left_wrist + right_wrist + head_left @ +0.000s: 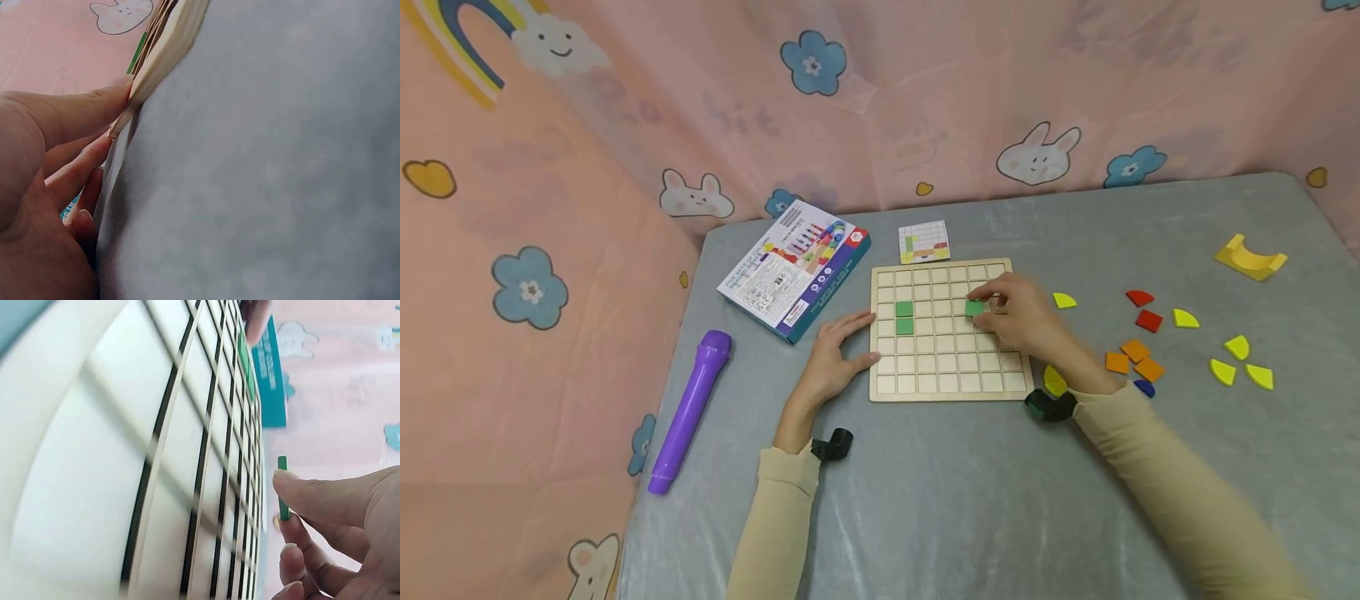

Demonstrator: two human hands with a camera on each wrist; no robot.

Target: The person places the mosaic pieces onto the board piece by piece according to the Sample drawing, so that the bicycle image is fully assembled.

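A wooden grid board lies on the table with two green square tiles stacked in one column on its left side. My right hand is over the right part of the board, pinching another green square tile between thumb and fingers. In the right wrist view that tile is seen edge-on, apart from the grid. At the board's left edge, my left hand touches the side with its fingertips and thumb, fingers mostly straight. The left wrist view has the thumb against the wooden rim.
Behind the board lies a pattern card, with a printed box to its left. A purple microphone-shaped stick lies far left. Rightward are orange squares, red pieces, yellow pieces, a blue piece and a yellow arch.
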